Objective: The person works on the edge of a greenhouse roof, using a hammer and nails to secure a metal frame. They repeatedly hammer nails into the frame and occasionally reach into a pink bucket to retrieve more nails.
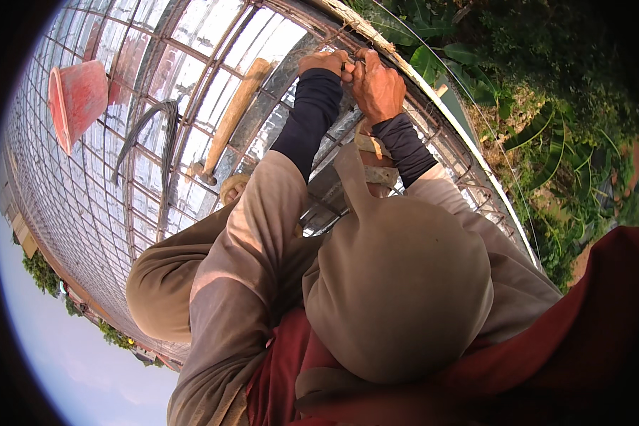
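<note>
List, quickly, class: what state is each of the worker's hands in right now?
Left hand: closed, fingers curled; anything held cannot be made out.
Right hand: also closed; anything held cannot be told.

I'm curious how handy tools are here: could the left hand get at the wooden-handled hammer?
Probably yes: the hammer lies to the left of the left hand, and nothing visible blocks the way between them.

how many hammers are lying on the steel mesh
1: the wooden-handled hammer, lying on the steel mesh left of the left hand; others may be hidden under the legs.
</note>
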